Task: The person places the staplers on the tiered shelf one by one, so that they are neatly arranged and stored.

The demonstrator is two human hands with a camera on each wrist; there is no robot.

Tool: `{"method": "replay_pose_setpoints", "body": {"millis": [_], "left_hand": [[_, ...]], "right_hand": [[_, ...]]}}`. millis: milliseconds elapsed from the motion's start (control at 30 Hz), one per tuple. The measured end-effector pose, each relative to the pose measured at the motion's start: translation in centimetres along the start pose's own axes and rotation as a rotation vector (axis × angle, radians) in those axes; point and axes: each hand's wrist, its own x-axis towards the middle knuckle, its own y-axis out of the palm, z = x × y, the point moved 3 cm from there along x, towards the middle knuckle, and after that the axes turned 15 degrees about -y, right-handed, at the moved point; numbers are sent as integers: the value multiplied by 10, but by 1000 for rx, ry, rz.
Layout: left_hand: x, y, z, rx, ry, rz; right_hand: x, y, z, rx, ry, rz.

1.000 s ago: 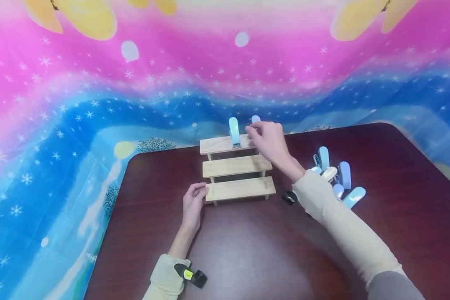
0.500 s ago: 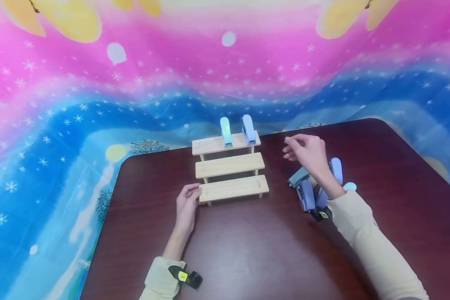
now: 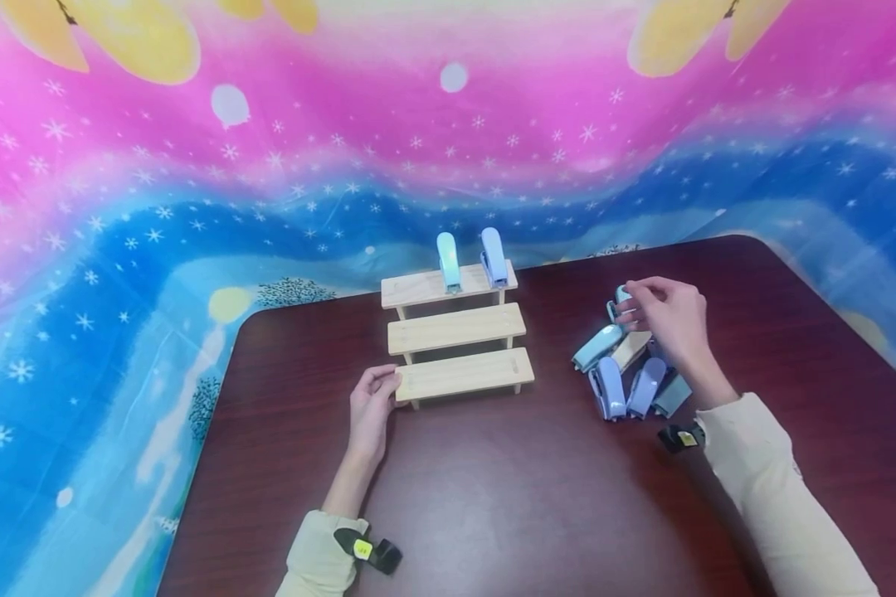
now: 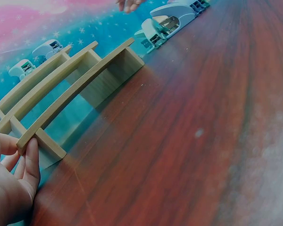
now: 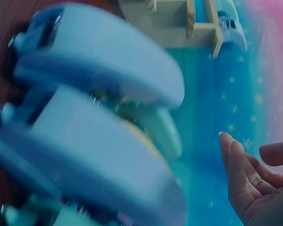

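My left hand (image 3: 369, 406) pinches the left end of the lowest step of a three-step wooden riser (image 3: 463, 375); the left wrist view shows thumb and fingers on its corner (image 4: 22, 143). On the top step stand a mint stapler (image 3: 448, 264) and a lavender stapler (image 3: 494, 259), side by side. My right hand (image 3: 675, 319) is over the far side of a cluster of staplers, its fingers overlapping a mint stapler (image 3: 621, 294) in the head view. In the right wrist view the fingers (image 5: 240, 174) and thumb are apart, with nothing between them. Lavender staplers (image 5: 113, 52) fill that view's left side.
The cluster on the dark wooden table (image 3: 493, 497) also holds a cream stapler (image 3: 630, 351), another mint one (image 3: 599, 348) and a grey-green one (image 3: 674, 394), right of the riser. A patterned cloth (image 3: 343, 124) hangs behind the table.
My right hand has let go of the lavender stapler on the top step and moved right, over the cluster. My left hand keeps its hold on the riser.
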Motion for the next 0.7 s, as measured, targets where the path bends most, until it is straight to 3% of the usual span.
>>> {"method": "replay_pose_setpoints", "body": {"millis": [300,567,700], "left_hand": [[0,0,-2,-13,6,10],[1,-5,-1,2,-6,-6],[1,-1,1,6,-4,13]], "right_hand": [[0,-25,-24,-4,52,-45],[-1,-40,-37,119,128,-52],[-5,-50,-42,92,143,-67]]}}
